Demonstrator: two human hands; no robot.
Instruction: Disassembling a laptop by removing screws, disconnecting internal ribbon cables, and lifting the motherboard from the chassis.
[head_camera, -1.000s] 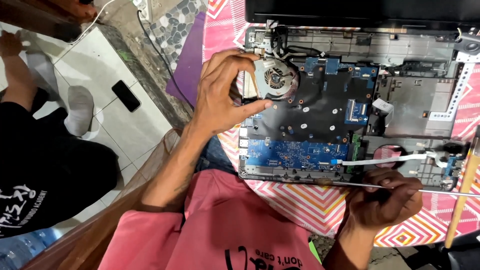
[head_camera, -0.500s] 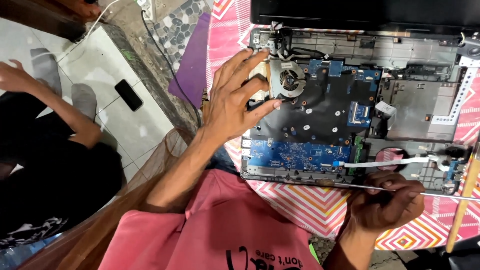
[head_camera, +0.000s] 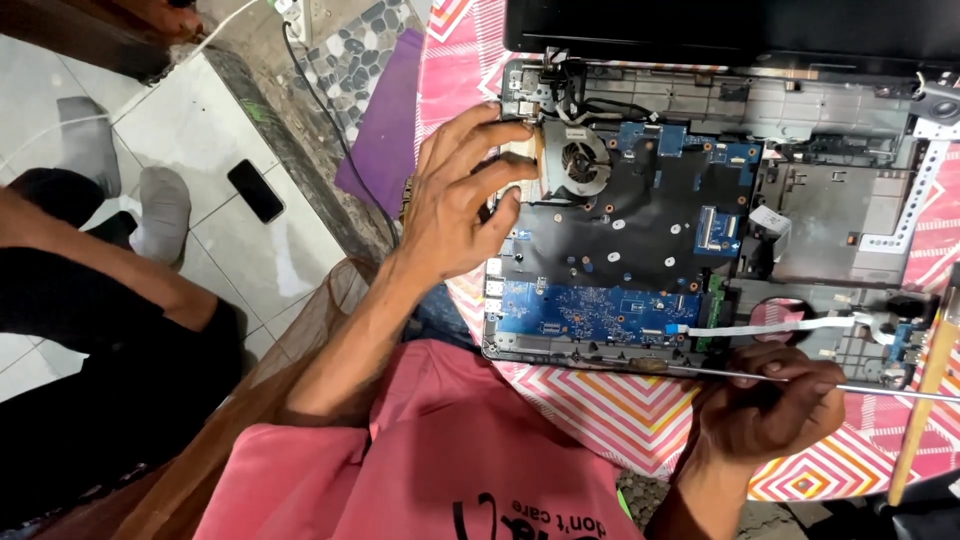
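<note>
Opened laptop chassis (head_camera: 830, 215) across the upper right of the frame, on a pink patterned cloth (head_camera: 600, 410). Left hand (head_camera: 455, 205) at centre, fingers spread and pressing on the chassis's left edge, fingertips just beside the round cooling fan (head_camera: 580, 160). Right hand (head_camera: 770, 410) at lower right, below the chassis, closed around a thin metal rod (head_camera: 890, 390) lying along its near edge.

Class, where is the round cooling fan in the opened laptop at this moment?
In the head view, the cooling fan sits at the upper left of the dark circuit board, just right of the left hand's fingertips.
</note>
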